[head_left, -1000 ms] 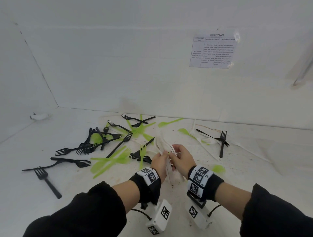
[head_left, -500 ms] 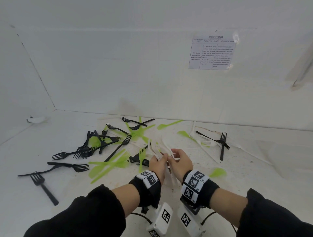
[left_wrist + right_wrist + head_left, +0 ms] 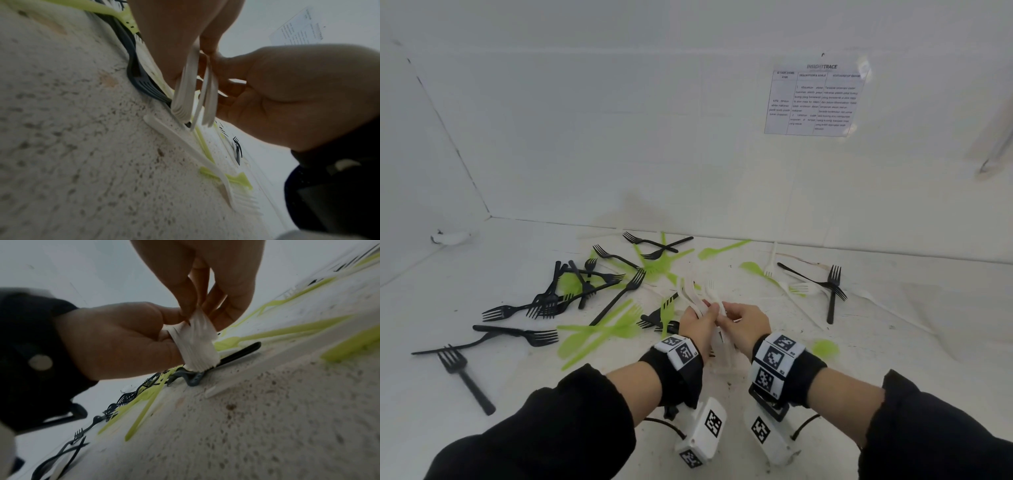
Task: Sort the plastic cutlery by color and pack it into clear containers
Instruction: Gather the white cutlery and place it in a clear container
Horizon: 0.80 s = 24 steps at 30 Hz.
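Note:
A bundle of white plastic forks stands upright between my two hands, handle ends down on the white table. My left hand grips the bundle from the left. My right hand pinches it from the right. In the left wrist view the white handles hang below my left fingers, and a single white fork lies on the table under them. In the right wrist view the bundle touches down beside a black fork. Black forks and green cutlery lie scattered to the left.
More black forks and white forks lie to the right, with a green spoon near my right wrist. White walls close the table at the back and left. A printed sheet hangs on the back wall. No container is in view.
Both hands keep hold of the white bundle and have shifted slightly away from me. The fork heads have drawn closer together above my fingers.

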Available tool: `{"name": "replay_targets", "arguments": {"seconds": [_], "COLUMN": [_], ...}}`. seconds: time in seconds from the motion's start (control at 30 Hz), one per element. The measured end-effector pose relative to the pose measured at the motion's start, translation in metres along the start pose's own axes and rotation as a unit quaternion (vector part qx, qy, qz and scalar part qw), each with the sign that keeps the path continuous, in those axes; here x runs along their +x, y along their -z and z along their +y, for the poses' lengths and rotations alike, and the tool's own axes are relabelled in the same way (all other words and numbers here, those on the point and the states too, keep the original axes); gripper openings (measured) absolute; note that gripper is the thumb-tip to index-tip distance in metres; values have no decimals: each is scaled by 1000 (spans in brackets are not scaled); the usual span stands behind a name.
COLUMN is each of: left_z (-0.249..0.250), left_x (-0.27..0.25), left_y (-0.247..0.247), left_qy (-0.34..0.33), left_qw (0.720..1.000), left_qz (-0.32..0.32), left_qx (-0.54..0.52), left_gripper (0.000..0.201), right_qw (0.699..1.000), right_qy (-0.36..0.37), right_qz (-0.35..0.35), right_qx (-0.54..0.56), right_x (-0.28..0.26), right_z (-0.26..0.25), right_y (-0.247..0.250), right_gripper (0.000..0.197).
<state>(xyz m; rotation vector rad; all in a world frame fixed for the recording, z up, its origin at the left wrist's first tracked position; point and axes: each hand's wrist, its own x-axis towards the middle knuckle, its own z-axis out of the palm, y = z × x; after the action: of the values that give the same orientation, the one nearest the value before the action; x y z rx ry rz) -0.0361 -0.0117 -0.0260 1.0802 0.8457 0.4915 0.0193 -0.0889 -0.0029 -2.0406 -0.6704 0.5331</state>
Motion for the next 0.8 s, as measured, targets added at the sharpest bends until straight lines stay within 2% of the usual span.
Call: {"name": "replay_targets", "arguments": {"seconds": [0.13, 0.3, 0.4, 0.5, 0.57, 0.63, 0.8], "left_z": [-2, -9, -20, -17, -7, -3, 2], "left_x": [3, 8, 15, 14, 5, 1, -4], "left_y": [1, 5, 5, 2, 0, -1, -8], "left_qy": [47, 35, 32, 53, 64, 70, 81], "left_qw": [999, 999, 998, 998, 997, 994, 988], "left_qz": [-20, -23, -23, -26, -50, -86, -125], "left_qx": [18, 25, 39, 24, 6, -6, -34], "left_gripper": [33, 32, 41, 40, 37, 39, 32], "right_qw": [1000, 1000, 1000, 999, 998, 995, 987], "right_qy": [-11, -6, -1, 0, -19, -37, -42], "right_qz": [-15, 12, -25, -52, -53, -48, -108], "right_qx": [-17, 12, 15, 15, 41, 78, 115], "right_x": [3, 2, 0, 3, 6, 8, 14], "right_z": [1, 3, 3, 6, 9, 11, 15], "right_y": [2, 5, 3, 2, 4, 6, 17], "right_gripper": [24, 21, 24, 27, 28, 19, 19]}}
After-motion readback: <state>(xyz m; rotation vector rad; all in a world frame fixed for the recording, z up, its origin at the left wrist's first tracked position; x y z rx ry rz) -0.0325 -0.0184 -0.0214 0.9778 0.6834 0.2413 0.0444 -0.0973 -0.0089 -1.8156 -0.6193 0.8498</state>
